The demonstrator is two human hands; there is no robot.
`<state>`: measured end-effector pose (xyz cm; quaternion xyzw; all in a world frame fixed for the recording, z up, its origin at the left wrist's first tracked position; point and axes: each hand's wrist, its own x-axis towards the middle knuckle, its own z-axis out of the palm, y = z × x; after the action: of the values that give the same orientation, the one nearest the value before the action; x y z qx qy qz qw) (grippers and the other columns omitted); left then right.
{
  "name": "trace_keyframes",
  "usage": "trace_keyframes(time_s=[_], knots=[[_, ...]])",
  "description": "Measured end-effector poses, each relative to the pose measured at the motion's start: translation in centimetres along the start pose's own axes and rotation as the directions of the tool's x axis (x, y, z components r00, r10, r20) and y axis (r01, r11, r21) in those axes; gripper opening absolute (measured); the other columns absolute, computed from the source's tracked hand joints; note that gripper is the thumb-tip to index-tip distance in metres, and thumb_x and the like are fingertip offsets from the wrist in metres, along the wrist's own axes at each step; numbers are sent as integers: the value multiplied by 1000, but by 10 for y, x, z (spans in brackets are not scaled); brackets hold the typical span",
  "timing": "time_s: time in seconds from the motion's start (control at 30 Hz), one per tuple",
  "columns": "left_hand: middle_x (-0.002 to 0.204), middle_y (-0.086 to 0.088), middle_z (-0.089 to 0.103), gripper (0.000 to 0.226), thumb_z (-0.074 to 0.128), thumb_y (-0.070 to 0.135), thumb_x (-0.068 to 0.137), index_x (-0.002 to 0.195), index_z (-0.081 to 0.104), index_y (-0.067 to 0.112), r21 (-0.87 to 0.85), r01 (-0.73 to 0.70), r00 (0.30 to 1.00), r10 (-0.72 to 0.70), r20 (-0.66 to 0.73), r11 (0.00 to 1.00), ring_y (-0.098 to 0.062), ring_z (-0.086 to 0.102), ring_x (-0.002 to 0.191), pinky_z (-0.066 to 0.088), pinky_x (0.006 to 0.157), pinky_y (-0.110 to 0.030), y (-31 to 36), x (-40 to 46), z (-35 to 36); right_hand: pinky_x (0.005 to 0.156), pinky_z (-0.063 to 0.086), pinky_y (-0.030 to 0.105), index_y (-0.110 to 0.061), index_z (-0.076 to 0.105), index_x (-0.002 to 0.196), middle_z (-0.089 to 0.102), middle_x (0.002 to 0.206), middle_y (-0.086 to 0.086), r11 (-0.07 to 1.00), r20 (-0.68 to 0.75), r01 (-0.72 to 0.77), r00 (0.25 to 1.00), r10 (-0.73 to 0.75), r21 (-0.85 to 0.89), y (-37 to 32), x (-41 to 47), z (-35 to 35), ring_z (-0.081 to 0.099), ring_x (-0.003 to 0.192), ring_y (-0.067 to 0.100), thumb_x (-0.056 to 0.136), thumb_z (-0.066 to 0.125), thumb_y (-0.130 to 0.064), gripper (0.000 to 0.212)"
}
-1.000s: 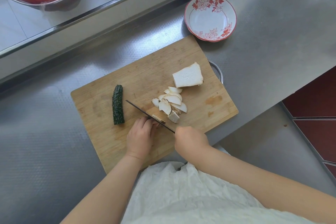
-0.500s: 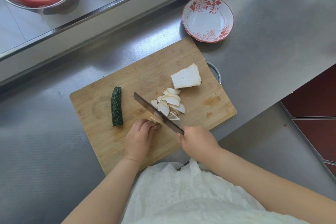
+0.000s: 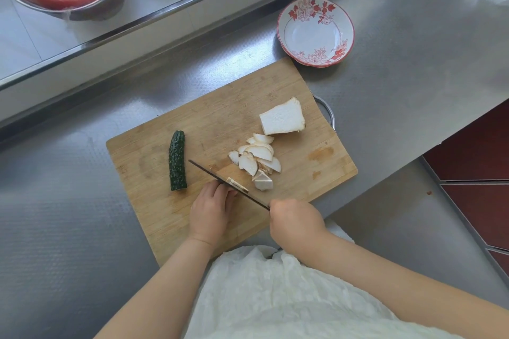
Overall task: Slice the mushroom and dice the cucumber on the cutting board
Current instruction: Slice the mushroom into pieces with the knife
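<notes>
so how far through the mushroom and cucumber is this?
Done: a pile of mushroom slices lies on the cutting board. In hand: right hand holds the knife, cutting a small mushroom piece steadied by the left hand. Left: the large mushroom chunk and the uncut cucumber.

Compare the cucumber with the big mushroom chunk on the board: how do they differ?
The cucumber is dark green, bumpy and long; the mushroom chunk is white, smooth and blocky. The cucumber lies left of the knife, the mushroom chunk at the far right. Both rest uncut on the cutting board.
</notes>
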<state>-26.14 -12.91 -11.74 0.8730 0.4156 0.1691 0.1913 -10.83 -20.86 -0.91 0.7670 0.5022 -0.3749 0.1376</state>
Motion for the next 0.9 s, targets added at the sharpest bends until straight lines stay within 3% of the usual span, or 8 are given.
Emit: trace_keyframes(time_s=[0.1,0.2,0.3,0.4,0.57,0.63,0.77,0.9], knots=[[83,-15,65,34,46,28,89,87,68,1,-16,3,1000,-3,4,1000,-33,62,70,48,51,-34,-1,0,1,46,27,24,-12,58,107,66,97,9,1000,19,-17,1000,17,8,-2,1,0,50,72,25,93,44,-6,21],[81,-14,63,27,48,27,89,87,64,5,-34,-10,1000,10,-11,999,-33,60,68,47,49,-34,-2,0,2,59,38,27,-10,58,107,65,100,10,1000,39,-29,999,29,1,-5,4,0,59,81,27,94,43,-5,20],[83,-11,63,14,50,25,88,92,55,13,-57,-6,1000,5,-20,998,-30,57,72,46,51,-32,-4,-1,4,63,39,29,-9,58,106,64,101,9,998,47,-55,997,54,21,-7,12,5,63,91,28,95,43,-7,18],[87,-7,63,16,52,26,88,91,61,13,-57,27,1000,-26,17,998,-23,53,78,47,53,-33,-6,-2,8,65,39,29,-10,58,107,63,104,9,994,69,-78,995,73,73,-6,22,10,62,94,28,99,43,-15,18],[87,-2,62,27,51,30,92,88,69,11,-86,36,998,-31,62,996,-21,57,77,46,55,-32,-5,-1,2,63,43,31,-11,57,98,54,79,3,967,86,-85,994,67,239,8,33,7,57,78,25,101,41,-32,27],[85,-2,62,29,50,31,93,86,69,10,-74,20,998,-16,57,997,-20,57,75,46,54,-31,-4,-2,-1,62,45,31,-12,55,94,57,80,5,954,56,-77,996,64,290,11,31,7,58,77,26,101,41,-34,28],[88,-4,64,29,52,32,92,89,70,10,-53,24,998,-20,65,998,-22,58,78,47,55,-32,-6,-4,0,60,46,31,-13,57,101,64,91,8,982,-53,-12,998,23,187,12,19,7,62,82,29,100,41,-27,22],[85,-9,65,30,50,30,89,87,69,7,-18,8,999,-7,38,1000,-26,59,75,47,53,-31,-3,-2,-2,46,31,25,-14,58,107,66,90,8,998,-82,48,996,-45,36,6,6,10,64,79,29,97,43,-16,18]])
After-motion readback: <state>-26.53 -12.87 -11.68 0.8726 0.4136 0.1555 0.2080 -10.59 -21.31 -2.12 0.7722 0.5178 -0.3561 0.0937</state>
